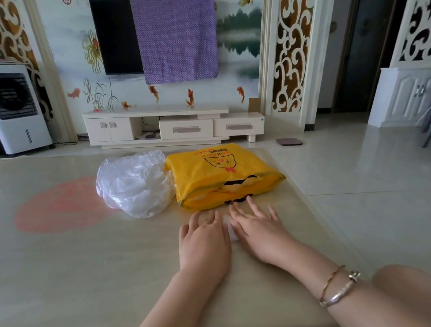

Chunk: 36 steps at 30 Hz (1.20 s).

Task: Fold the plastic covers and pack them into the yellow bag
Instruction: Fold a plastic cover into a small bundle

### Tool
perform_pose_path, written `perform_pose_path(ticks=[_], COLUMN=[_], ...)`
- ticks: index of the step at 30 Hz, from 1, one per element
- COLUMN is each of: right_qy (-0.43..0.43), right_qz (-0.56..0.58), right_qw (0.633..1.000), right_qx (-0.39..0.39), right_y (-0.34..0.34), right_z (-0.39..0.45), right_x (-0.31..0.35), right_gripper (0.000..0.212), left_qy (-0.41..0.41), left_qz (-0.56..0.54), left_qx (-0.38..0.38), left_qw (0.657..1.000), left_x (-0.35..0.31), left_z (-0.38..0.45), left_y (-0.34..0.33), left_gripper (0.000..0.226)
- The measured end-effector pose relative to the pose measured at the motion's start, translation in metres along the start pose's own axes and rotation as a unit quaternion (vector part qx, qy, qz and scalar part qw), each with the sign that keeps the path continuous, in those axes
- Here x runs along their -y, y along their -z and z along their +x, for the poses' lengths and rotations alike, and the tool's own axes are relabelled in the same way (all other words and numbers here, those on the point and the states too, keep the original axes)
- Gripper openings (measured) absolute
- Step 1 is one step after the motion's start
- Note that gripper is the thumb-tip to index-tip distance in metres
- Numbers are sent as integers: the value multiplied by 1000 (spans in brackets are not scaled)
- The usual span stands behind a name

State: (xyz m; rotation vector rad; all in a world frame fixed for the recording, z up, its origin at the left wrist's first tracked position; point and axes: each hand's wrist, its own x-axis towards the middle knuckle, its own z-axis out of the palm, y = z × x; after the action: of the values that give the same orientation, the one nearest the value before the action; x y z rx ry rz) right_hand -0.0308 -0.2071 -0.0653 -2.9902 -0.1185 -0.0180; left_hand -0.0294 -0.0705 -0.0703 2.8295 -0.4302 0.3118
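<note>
Two hands lie flat on the table (pixel 57 268), side by side and close together. The left hand (pixel 203 242) has its palm down and its fingers out straight, so it grips nothing. The right hand (pixel 259 229) is flat too, with its fingers spread a little, and its longest finger tip reaches the near edge of the yellow bag (pixel 221 173). Between and under the two hands is a small white folded cover (pixel 229 230); only a thin strip of it shows, and both hands press down on it. The right wrist wears two bracelets (pixel 336 285). The yellow bag lies on its side just past the hands, with a cartoon face on top and its open mouth turned toward the person. It looks puffy, but what is inside cannot be told. Touching the bag's left side is a loose heap of clear covers (pixel 134 183), all crumpled. A big pink spot (pixel 57 207) is on the table, left of the heap. Far back by the wall stand a TV (pixel 116 36) half hidden by a purple cloth (pixel 177 35), a low white cabinet (pixel 173 125) and a white fan box (pixel 9 103).
</note>
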Motion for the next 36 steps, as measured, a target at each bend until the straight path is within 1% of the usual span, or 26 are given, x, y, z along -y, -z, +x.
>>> perform_pose_path(ticks=[4, 7, 8, 10, 11, 12, 13, 15, 17, 19, 21, 23, 25, 27, 29, 31, 33, 36], right_qy=[-2, -6, -8, -30, -48, -63, -74, -77, -77, -69, -56, -55, -58, -41, -7, 28, 65, 95], right_qz=[-5, 17, 42, 148, 197, 221, 215, 162, 167, 197, 205, 239, 325, 402, 426, 393, 344, 329], right_qw=[1000, 1000, 999, 988, 978, 972, 973, 984, 983, 977, 976, 969, 943, 910, 894, 903, 918, 919], right_qx=[16, 5, -5, -32, -40, -41, -29, 0, 25, 44, 43, 16, -32, -91, -142, -174, -186, -196], right_y=[1, 1, 1, 4, 9, 15, 21, 32, 39, 42, 44, 44, 44, 42, 37, 28, 20, 13], right_z=[1, 2, 3, 6, 8, 10, 13, 17, 21, 23, 27, 31, 35, 39, 43, 51, 59, 72], right_x=[3, 4, 3, -1, -2, -3, -4, -3, 0, 2, 0, -2, -4, -3, 0, 5, 12, 27], right_gripper=[51, 49, 48, 45, 42, 39, 36, 27, 23, 22, 22, 23, 26, 29, 32, 32, 31, 26], left_qy=[3, 3, 5, 18, 26, 38, 51, 72, 83, 87, 86, 93, 108, 122, 121, 115, 109, 94], left_qz=[3, -2, -12, -53, -80, -108, -135, -181, -209, -213, -203, -192, -188, -203, -214, -231, -263, -311], left_qx=[10, 10, 9, 3, -9, -26, -47, -92, -125, -131, -124, -113, -97, -77, -74, -89, -108, -137], left_qw=[1000, 1000, 1000, 998, 996, 993, 988, 977, 966, 964, 967, 970, 971, 969, 966, 962, 953, 936], left_x=[2, 2, 2, 3, 3, 4, 5, 7, 9, 10, 13, 20, 27, 31, 29, 30, 32, 34], left_z=[0, -1, -1, -2, -1, 0, 1, 2, 2, 2, 6, 12, 19, 25, 28, 30, 31, 30], left_y=[0, -1, -1, 0, 2, 5, 7, 9, 9, 10, 11, 12, 14, 12, 12, 10, 9, 8], left_gripper=[50, 50, 49, 47, 45, 41, 38, 33, 30, 29, 30, 33, 35, 36, 37, 36, 35, 31])
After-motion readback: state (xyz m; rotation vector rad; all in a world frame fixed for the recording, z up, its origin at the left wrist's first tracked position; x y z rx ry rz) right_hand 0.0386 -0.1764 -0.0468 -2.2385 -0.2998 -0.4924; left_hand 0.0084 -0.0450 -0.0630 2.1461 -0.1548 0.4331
